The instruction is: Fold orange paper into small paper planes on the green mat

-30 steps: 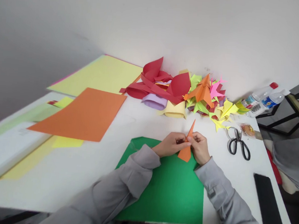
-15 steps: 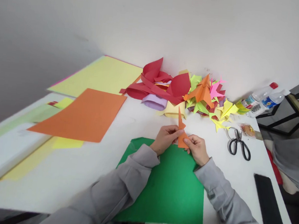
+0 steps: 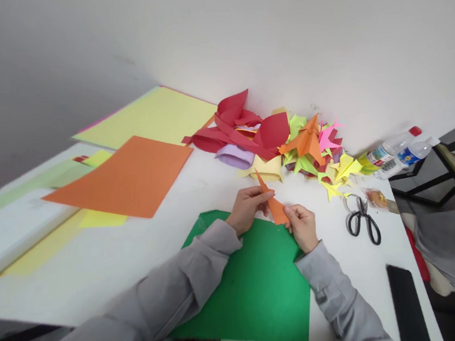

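Note:
A small folded piece of orange paper (image 3: 277,212) is held up between both hands, its thin pointed end tilting to the upper left. My left hand (image 3: 248,207) pinches it near the middle, thumb on top. At its lower right edge, my right hand (image 3: 302,226) grips it between thumb and fingers. Below the hands a green sheet (image 3: 264,286) lies flat at the table's front edge. Some fingertips are hidden behind the folded paper.
Folded paper planes (image 3: 306,140) and red curled paper (image 3: 240,123) pile up by the wall. Scissors (image 3: 363,221), a black phone (image 3: 411,311) and bottles (image 3: 390,148) are on the right. An orange sheet (image 3: 130,177) lies left. A grey-clothed person (image 3: 450,240) sits at far right.
The folded orange paper has turned, its point swinging from nearly upright to the upper left. Both hands still hold it, the left one slightly further left.

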Demonstrator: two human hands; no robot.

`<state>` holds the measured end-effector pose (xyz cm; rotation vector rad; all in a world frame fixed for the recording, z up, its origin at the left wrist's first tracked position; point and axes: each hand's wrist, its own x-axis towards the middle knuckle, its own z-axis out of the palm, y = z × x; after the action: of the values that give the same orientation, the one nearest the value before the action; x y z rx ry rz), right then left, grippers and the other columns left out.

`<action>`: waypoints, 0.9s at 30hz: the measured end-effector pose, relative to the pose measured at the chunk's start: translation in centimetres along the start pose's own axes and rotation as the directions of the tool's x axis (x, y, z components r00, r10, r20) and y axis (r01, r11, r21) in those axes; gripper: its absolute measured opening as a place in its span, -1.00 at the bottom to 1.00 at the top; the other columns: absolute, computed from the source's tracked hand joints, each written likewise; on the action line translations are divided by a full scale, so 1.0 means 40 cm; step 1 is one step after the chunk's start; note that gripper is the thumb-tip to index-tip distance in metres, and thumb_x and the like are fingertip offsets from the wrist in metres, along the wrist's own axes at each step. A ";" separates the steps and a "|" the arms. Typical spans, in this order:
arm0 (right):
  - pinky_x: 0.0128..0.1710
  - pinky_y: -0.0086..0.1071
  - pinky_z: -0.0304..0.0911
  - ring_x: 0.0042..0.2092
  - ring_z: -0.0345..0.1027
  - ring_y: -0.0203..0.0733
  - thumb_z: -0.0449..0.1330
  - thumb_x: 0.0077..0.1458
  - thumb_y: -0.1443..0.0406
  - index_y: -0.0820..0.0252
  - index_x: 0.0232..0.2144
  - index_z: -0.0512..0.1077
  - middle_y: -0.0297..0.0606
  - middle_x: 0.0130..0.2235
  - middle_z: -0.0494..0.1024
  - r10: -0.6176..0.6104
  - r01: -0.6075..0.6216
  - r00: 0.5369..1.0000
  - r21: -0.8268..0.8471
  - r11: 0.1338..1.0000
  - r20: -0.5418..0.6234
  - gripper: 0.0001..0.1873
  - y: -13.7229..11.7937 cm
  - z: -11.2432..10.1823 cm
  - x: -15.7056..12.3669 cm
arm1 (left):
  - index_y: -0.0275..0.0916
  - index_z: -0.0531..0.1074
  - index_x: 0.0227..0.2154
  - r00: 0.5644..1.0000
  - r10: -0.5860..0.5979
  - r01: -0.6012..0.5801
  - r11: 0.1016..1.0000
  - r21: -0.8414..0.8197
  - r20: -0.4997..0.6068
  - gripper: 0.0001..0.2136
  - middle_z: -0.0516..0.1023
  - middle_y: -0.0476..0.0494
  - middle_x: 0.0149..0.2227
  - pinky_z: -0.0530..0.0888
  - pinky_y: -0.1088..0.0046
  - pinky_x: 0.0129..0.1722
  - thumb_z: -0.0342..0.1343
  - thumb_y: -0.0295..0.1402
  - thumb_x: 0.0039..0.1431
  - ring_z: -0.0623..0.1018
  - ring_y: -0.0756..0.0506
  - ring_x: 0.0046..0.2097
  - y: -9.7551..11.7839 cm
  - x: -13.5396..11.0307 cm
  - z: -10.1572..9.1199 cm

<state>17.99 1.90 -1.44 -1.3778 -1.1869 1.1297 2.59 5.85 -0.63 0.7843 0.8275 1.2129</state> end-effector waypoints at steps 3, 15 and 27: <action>-0.73 -0.52 -0.09 -0.75 0.03 -0.45 0.27 -0.11 -0.05 0.21 -0.60 0.40 -0.47 -0.76 0.33 0.019 -0.020 1.000 0.039 0.999 0.015 -0.57 0.003 -0.006 0.004 | -0.36 0.48 -0.55 1.000 -0.002 0.002 1.000 -0.019 0.000 -0.76 0.41 0.00 -0.67 0.29 0.56 -0.71 0.31 -0.25 -0.13 0.35 0.08 -0.68 0.000 0.003 -0.004; -0.70 -0.49 -0.06 -0.71 0.04 -0.43 0.30 -0.17 -0.04 0.21 -0.57 0.41 -0.47 -0.73 0.33 0.016 0.000 0.993 0.146 0.989 -0.113 -0.58 0.001 -0.035 0.018 | -0.35 0.46 -0.56 0.996 -0.018 0.034 0.984 0.175 -0.089 -0.72 0.39 0.00 -0.65 0.22 0.59 -0.69 0.30 -0.20 -0.18 0.35 0.08 -0.63 0.006 0.014 -0.019; -0.72 -0.51 -0.14 -0.74 -0.01 -0.45 0.28 -0.14 -0.02 0.21 -0.59 0.40 -0.51 -0.77 0.28 0.019 -0.022 0.999 0.090 0.996 0.039 -0.60 -0.015 -0.071 -0.054 | -0.22 0.43 -0.23 0.595 0.633 -0.648 0.013 0.762 0.495 -0.80 0.50 -0.22 -0.20 0.38 0.17 -0.07 0.15 -0.35 0.04 0.47 -0.19 -0.10 0.086 -0.108 -0.019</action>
<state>20.54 -0.47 -0.40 -1.3075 -1.1370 1.2142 -0.33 2.27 2.48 2.3738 1.1899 1.4776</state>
